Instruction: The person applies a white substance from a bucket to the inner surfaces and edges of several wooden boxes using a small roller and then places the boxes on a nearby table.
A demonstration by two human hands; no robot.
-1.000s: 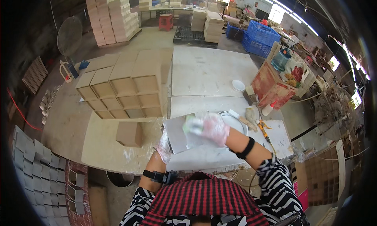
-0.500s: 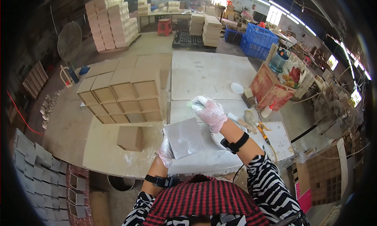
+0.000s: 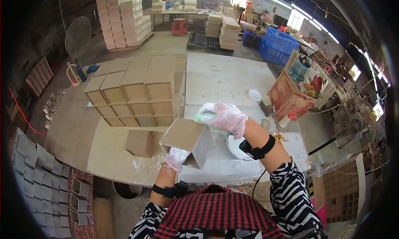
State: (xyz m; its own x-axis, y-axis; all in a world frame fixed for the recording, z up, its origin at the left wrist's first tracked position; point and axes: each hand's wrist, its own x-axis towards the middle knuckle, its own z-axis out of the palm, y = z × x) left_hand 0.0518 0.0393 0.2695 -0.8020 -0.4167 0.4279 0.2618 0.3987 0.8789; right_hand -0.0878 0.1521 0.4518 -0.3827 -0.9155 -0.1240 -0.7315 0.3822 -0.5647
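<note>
My left hand (image 3: pixel 177 157), in a whitened thin glove, reaches into the open end of a square box (image 3: pixel 183 134) and holds it up, tilted, above the table's near edge. One side of the box looks tan, the adjoining side greyer. My right hand (image 3: pixel 227 118), in a smeared pinkish-white glove, grips a pale green-white cloth (image 3: pixel 204 113) at the box's far right corner. Its fingertips are partly hidden by the cloth. Under my right forearm stands a round white tub (image 3: pixel 236 147), partly covered. To the left, a single tan box (image 3: pixel 139 143) rests on the table.
Several tan boxes (image 3: pixel 133 98) form a block on the table's left half. A small white bowl (image 3: pixel 254 95), a white bottle with a red tip (image 3: pixel 286 120) and a red-stained cabinet (image 3: pixel 287 92) are at right. Grey boxes (image 3: pixel 35 176) are stacked lower left.
The box has turned in my left hand: its grey face tipped away to the right, and a tan side now faces up. My right hand with the cloth has come against the box.
</note>
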